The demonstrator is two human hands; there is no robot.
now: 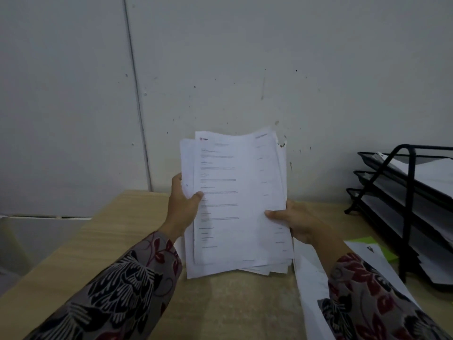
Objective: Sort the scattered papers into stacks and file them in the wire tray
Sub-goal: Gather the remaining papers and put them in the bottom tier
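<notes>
- The step in hand looks like squaring up a gathered stack of papers (235, 200) before it goes to the wire tray (407, 192).
- The sheets are staggered at the top and fanned at the lower right corner. Loosening the grip a little and tapping the lower edge on the counter (122, 241) should let them settle level.
- Then tap one long side, or the left-hand sheets will stay proud.
- The stack bows slightly, so support from behind would keep it from folding over.
- The tray stands at the right of the counter, well apart from the stack, and its tiers already hold paper.
- A loose white sheet (311, 278) and a green sheet (370, 244) lie on the counter below the right arm and are probably yet to be sorted.
- The left hand (182, 204) grips the stack's left edge, thumb on the front and fingers behind.
- The right hand (294, 222) grips the right edge lower down, thumb across the front sheet.
- The stack stands nearly upright. Whether its lower edge touches the counter I cannot tell.
</notes>
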